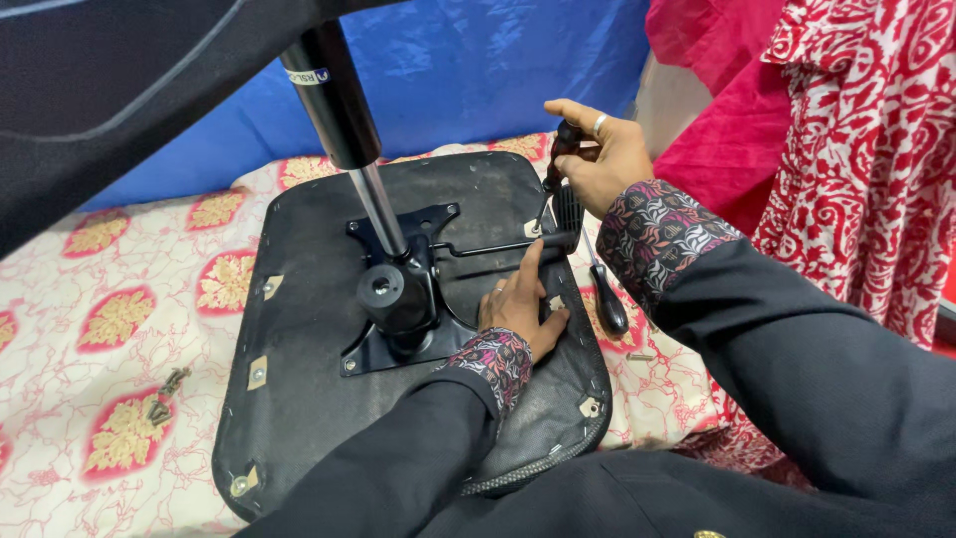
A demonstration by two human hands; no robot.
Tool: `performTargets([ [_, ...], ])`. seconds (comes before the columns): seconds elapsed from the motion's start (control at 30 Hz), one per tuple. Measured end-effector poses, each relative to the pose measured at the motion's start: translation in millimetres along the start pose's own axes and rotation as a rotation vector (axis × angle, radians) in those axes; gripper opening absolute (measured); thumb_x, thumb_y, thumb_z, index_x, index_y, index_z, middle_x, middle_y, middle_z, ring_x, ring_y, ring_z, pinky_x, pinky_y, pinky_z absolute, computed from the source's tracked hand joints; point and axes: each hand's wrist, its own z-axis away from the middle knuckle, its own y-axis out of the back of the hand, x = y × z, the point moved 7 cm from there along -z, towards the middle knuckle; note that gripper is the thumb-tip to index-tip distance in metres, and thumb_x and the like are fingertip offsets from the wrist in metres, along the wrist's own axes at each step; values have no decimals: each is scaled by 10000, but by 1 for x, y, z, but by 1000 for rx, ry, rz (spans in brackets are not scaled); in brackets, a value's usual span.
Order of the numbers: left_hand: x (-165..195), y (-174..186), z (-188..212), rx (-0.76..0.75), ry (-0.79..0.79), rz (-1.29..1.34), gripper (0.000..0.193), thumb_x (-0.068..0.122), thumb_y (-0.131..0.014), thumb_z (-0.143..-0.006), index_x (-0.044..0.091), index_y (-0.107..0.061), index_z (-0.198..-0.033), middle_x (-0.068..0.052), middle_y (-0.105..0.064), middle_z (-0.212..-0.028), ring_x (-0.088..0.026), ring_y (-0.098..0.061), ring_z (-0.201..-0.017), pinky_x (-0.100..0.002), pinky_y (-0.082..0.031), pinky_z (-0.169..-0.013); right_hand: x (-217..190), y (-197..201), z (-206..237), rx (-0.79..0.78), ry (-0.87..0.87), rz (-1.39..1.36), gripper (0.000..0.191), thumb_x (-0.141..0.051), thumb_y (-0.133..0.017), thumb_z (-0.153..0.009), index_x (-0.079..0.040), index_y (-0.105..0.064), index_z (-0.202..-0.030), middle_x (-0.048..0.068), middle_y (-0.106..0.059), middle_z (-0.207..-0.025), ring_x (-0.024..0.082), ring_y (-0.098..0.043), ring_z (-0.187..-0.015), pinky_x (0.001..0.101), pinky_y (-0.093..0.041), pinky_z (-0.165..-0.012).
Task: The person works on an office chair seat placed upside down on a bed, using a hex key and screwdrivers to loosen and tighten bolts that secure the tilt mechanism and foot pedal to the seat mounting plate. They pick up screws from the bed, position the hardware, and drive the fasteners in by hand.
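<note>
An upturned black chair seat lies on a patterned cloth. A black metal mechanism plate with a gas lift cylinder is fixed to its underside. My left hand rests flat on the seat by the plate's right edge, touching the black lever. My right hand grips the dark handle of a screwdriver, whose tip points down at the seat's right edge near a corner tab.
A second screwdriver lies on the cloth right of the seat. Loose screws lie at the left on the cream and red cloth. Blue fabric hangs behind, red patterned fabric at right, a black chair part overhead at left.
</note>
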Motion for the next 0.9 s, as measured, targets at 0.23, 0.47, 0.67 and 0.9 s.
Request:
performTargets([
  [0.23,3,1,3,21,-21,0,1017,282,-767,-809,199,-155,-1617,-57,-632,-1032,-292,-604,-1052,-475,-425,-964,-5,-4,2,1,-4,-54,591,135,-584,-824,-63,-650,-1377,1,-654,-963,89,-690,-837,244,-610,-781],
  [0.47,10,6,8,64,-16,-31,976,291,-756,-818,187,-195,-1611,-71,-642,-1033,-308,-603,-1051,-488,-420,-952,-24,-15,4,-19,-14,129,461,-46,-784,-861,-132,-731,-1311,-15,-664,-907,77,-649,-797,234,-569,-758],
  [0.67,14,11,4,73,42,-20,918,286,-747,-794,180,-266,-1569,-73,-652,-946,-308,-631,-986,-474,-458,-910,-40,-30,15,-41,204,86,433,-28,-740,-924,-128,-700,-1344,13,-732,-1054,87,-696,-977,252,-560,-889],
  [0.9,16,45,-31,425,38,2,373,328,-763,-815,139,-677,-1125,-105,-667,-927,-337,-663,-927,-467,-528,-796,-23,-20,11,-9,31,59,485,-33,-658,-959,-174,-617,-1422,22,-715,-1131,83,-690,-965,253,-573,-839],
])
